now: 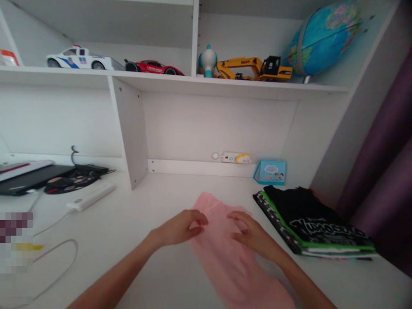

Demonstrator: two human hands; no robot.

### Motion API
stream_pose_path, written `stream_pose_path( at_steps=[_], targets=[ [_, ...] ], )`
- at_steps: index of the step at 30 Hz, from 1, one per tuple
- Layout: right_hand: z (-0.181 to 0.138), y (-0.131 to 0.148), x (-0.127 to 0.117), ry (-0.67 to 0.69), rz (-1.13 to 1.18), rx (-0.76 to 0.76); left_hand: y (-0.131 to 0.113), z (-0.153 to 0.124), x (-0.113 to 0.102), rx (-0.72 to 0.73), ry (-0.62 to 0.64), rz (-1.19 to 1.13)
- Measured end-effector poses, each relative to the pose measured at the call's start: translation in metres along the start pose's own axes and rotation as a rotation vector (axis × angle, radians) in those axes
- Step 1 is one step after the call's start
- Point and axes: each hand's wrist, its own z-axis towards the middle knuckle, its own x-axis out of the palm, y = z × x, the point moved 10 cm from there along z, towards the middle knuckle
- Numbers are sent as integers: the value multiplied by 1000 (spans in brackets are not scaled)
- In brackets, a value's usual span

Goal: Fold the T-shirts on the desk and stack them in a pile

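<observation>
A pink garment [225, 249] lies wrinkled on the white desk and runs down past the lower edge of the view; its exact kind cannot be told. My left hand [185, 225] is at its upper left edge, fingers curved and thumb held apart from them. Over the right part of the cloth, my right hand [246, 229] has bent fingers, with a gap between thumb and forefinger. Both hands seem to touch or hover just over the fabric, and neither visibly pinches it. To the right sits a stack of folded clothes [315, 219] with a black printed shirt on top.
A blue desk calendar [272, 171] stands behind the stack, beside a power strip [233, 157]. At left are a white power strip [92, 197], cables and a dark laptop [35, 178]. The shelf above holds toy cars, a yellow toy excavator [257, 68] and a globe [325, 38].
</observation>
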Motion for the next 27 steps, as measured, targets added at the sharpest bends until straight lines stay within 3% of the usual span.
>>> stream_pose_path(
  at_steps=[2, 5, 7, 11, 14, 17, 21, 24, 27],
  targets=[
    [-5, -19, -7, -83, -228, 122, 15, 10, -9, -39, -71, 28],
    [-13, -36, 6, 26, -471, 280, 3, 23, 10, 67, -9, 46],
    [-17, -19, 18, 52, -438, 207, -19, 27, 29, 192, 65, 48],
    [-37, 60, 39, 120, -219, -160, -48, 28, 51, 314, 194, 165],
    [-60, 91, 50, 283, -256, -202, -43, 21, 36, 279, 178, 337],
    [-71, 89, 39, 294, -322, -119, -35, 5, 4, 215, 95, 395],
    [-70, 58, 22, 245, -422, -40, -39, -30, -26, 159, 11, 350],
    [-60, 39, 4, 155, -435, -43, -49, -57, -28, 114, 45, 310],
    [-47, 44, -34, -43, -416, -65, -64, -78, -20, 114, 106, 292]
  ],
)
